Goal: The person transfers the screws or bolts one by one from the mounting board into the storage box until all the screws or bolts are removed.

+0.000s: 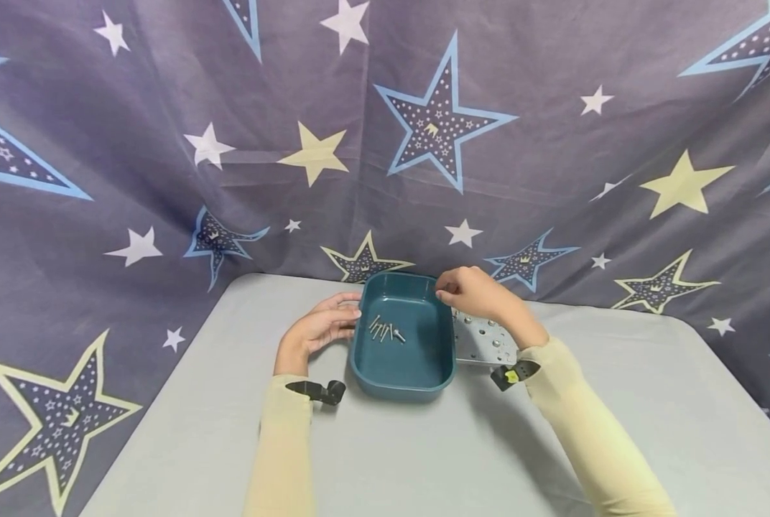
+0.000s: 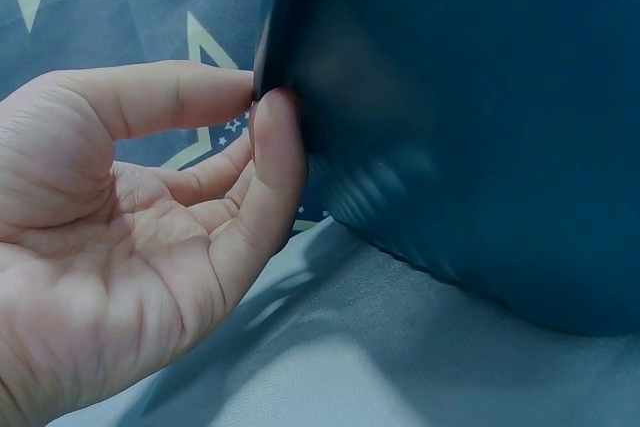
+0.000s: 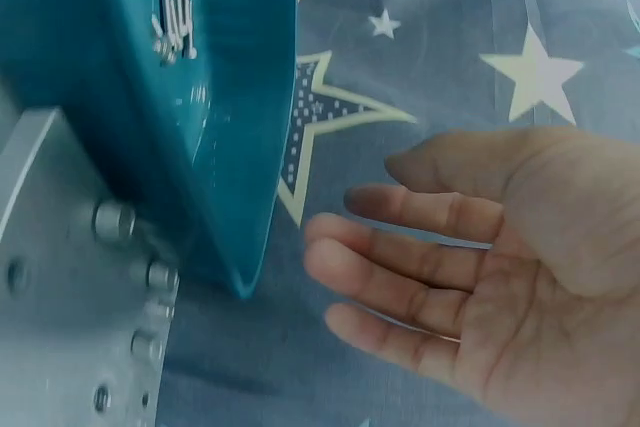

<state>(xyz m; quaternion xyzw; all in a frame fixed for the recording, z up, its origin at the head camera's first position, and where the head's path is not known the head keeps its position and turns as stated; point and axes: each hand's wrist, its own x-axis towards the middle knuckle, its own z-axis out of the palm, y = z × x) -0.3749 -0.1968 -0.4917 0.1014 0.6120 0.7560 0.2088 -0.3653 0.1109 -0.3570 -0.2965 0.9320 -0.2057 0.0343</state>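
A teal tray (image 1: 406, 362) stands on the table with several small screws (image 1: 385, 330) lying in its left part. At the tray's left side, my left hand (image 1: 323, 324) pinches the rim between thumb and fingers (image 2: 275, 137), as the left wrist view shows. My right hand (image 1: 472, 291) is by the far right corner. In the right wrist view that hand (image 3: 470, 267) is apart from the tray (image 3: 225, 177), its fingers loosely extended and holding nothing. Right of the tray is a metal plate (image 1: 482, 345) with holes and bolts, partly hidden by the right forearm.
A grey cloth covers the table (image 1: 385, 459). Behind it hangs a dark curtain (image 1: 411, 215) printed with stars, close to the tray's far end. Black straps with small devices (image 1: 320, 391) sit on both wrists.
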